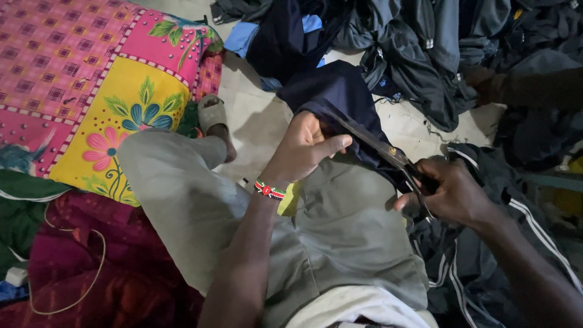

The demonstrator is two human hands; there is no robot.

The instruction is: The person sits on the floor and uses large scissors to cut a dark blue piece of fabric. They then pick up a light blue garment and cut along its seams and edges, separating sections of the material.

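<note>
My left hand (306,147) grips the edge of a dark navy cloth (340,91) that lies over my knee. A beaded band (269,191) circles that wrist. My right hand (450,191) holds the handles of large dark scissors (388,153), whose long blades run up and left along the cloth's edge towards my left hand. Both hands rest above my lap, which is covered by grey-green trousers (340,231).
A pile of dark garments (425,42) fills the floor at the top right, and a dark jacket with white stripes (486,255) lies at my right. A pink and yellow flowered mattress (91,79) lies at the left. My sandalled foot (212,115) rests on the pale floor.
</note>
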